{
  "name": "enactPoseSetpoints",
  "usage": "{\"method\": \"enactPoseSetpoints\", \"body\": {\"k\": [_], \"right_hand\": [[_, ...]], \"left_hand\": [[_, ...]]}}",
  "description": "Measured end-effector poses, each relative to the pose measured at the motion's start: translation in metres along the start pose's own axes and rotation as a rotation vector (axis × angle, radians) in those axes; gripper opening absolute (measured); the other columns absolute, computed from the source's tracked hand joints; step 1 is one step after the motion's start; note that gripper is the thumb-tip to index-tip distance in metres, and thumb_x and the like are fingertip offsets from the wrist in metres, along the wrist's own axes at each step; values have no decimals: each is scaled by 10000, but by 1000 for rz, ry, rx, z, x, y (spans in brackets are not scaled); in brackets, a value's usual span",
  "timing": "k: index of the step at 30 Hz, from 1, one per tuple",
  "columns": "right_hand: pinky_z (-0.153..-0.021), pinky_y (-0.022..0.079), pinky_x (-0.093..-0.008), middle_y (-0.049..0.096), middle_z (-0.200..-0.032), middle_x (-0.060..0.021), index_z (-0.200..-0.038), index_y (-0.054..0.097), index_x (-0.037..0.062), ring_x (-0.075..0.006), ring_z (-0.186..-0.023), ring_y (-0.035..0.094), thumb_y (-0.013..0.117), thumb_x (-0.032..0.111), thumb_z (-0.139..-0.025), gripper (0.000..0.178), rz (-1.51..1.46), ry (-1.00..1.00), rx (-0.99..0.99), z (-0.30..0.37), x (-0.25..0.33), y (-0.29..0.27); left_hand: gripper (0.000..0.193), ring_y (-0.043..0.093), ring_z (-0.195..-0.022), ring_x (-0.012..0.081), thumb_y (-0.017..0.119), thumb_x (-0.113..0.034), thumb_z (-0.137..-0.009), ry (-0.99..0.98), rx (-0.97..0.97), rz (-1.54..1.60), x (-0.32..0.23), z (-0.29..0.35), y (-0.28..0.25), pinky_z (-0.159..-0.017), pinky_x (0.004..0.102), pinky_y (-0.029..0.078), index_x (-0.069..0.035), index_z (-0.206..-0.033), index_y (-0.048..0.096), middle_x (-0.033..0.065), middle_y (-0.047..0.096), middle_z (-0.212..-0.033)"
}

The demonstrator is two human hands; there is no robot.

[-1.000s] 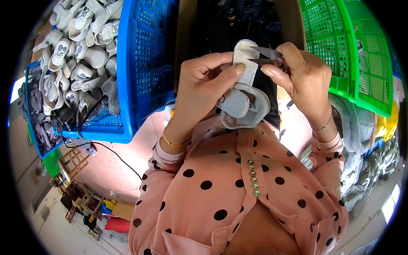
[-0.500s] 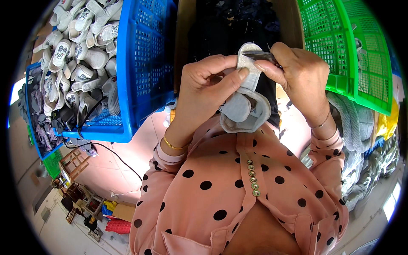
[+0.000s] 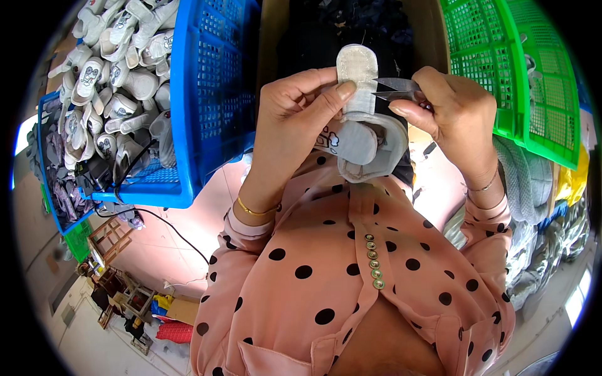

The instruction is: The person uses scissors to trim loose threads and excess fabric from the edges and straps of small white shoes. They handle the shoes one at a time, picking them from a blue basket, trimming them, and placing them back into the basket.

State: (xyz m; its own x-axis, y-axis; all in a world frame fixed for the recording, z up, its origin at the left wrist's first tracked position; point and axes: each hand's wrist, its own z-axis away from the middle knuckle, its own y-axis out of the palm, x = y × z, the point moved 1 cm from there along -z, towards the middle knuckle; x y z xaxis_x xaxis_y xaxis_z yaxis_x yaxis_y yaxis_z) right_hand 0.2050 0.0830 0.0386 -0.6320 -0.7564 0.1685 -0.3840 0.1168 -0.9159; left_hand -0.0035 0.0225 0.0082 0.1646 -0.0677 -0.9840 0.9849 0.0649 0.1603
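Holding a small grey baby shoe (image 3: 362, 141) up in front of the chest, sole end up, both hands at work on it. The left hand (image 3: 295, 125) grips the shoe from the side, thumb pressed against the pale strap or sole tab (image 3: 357, 69) that stands up above the fingers. The right hand (image 3: 451, 113) is closed around a small pair of metal snips (image 3: 396, 88), blades pointing toward the tab, tips right at its edge and just beside the left thumb.

Beyond the left hand: a blue crate (image 3: 200, 106) full of similar pale shoes (image 3: 119, 69), a second blue crate farther out on the same side. Beyond the right hand: a green crate (image 3: 520, 75); its contents cannot be made out. Below the hands, a pink spotted blouse (image 3: 351, 276). Gold bangle (image 3: 254, 211) on the left wrist, a thin one on the right.

Risks, as judged from here:
- The blade tips sit very close to the left thumb pad. A slip, or a close taken too deep, could nick the thumb.
- The tab is soft and held only at one side. If it bends as the blades bite, the cut could run into the fabric or stitching rather than a loose thread.
- The shoe hangs unsupported from a one-handed grip. A tug from the snips could pull it free and drop it.
- Whether a thread lies between the blades is too small to tell.
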Motion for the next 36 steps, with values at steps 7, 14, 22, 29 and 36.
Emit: {"method": "enactPoseSetpoints", "body": {"k": [7,14,22,29,36], "right_hand": [[-436,402,-314,498,-563,-25,-710,551,111,-201,-493,529,726,470,-728,401,113,-39,-82,-4,5,2],[-446,403,-322,503,-577,-40,-719,566,101,-220,-503,528,728,446,-731,381,128,-59,-84,-6,6,1],[-423,395,-282,456,-519,23,-643,483,155,-147,-468,517,716,487,-721,412,187,-103,-137,-9,6,5],[-434,394,-344,463,-528,-76,-649,508,105,-208,-466,520,673,463,-819,430,-167,74,-38,-6,-2,19],[-541,518,-314,645,-673,-65,-937,601,84,-231,-590,660,819,381,-708,434,-500,297,-76,-9,17,20]], "left_hand": [[213,551,-610,23,664,-75,-906,18,18,19,-2,1,4,-527,161,436,32,-1088,687,20,651,-735],[214,578,-629,27,664,-78,-907,26,14,-14,-4,2,5,-533,160,449,42,-1084,680,31,661,-741],[195,585,-624,31,659,-65,-908,48,-9,35,-2,4,6,-518,154,453,36,-1073,684,34,659,-729],[190,580,-610,31,664,-77,-907,-27,-18,43,1,5,4,-517,161,462,33,-1061,689,34,651,-712],[187,593,-627,46,664,-58,-901,46,-27,-27,0,1,8,-550,172,479,44,-1057,686,40,661,-736]]}}
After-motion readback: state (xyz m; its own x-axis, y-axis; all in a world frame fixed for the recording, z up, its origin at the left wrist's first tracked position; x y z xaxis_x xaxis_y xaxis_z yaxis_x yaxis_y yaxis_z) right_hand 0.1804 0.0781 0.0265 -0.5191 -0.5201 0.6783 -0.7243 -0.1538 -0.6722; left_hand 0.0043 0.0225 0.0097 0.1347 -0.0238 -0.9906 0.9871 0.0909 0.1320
